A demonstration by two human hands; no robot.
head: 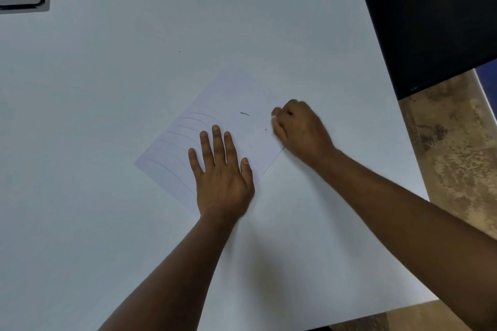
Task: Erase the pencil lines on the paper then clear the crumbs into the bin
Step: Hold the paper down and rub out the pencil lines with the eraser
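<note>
Your left hand (222,174) presses flat, fingers straight, on the white paper sheet (236,94) lying at the centre of the pale table (107,115). Your right hand (298,129), at three o'clock of the sheet, is clenched, presumably round an eraser I cannot see. Curved grey pencil lines (174,142) remain at nine o'clock. Rub hard there and the sheet could crease; dark crumbs (244,114) may scatter.

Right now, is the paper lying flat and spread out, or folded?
Spread flat: the paper lies as a single sheet on the table, with the left hand pressing it down with straight fingers.
</note>
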